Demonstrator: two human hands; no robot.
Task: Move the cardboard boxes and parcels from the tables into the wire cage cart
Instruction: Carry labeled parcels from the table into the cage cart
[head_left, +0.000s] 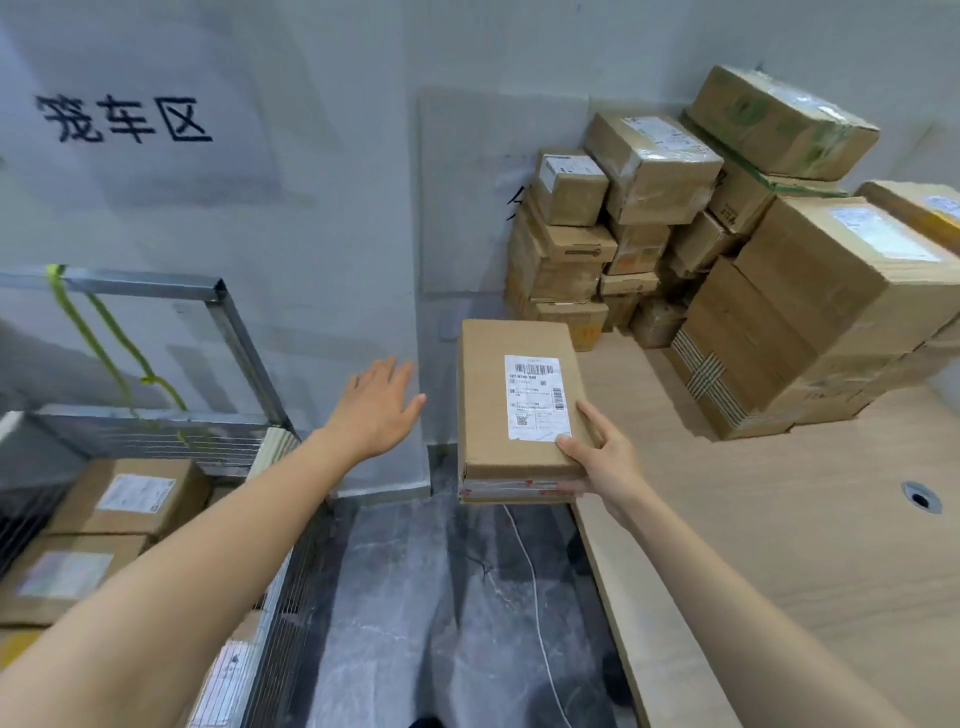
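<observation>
My wire cage cart (236, 322) sits at left, part filled; the stack (789, 301) crowds the table (779, 545) at right. Between them my right hand (602, 462) grasps a flat box (519, 405) by its near corner. My left hand (374, 405), spread and empty, hovers beside it, likely for support.

**One head-worn view, tilting forward and down**

The single wide-angle camera is riding on the person's head, looking forward and down along both outstretched forearms from close above. The cardboard box (514, 400) that the right hand (605, 462) is gripping is sitting near centre, with the left hand (376, 405) just left of it. Left of the left hand the view is catching the wire cage cart (228, 306); right of the right hand, the tabletop (779, 545); beyond both hands, the wall (311, 208).
</observation>
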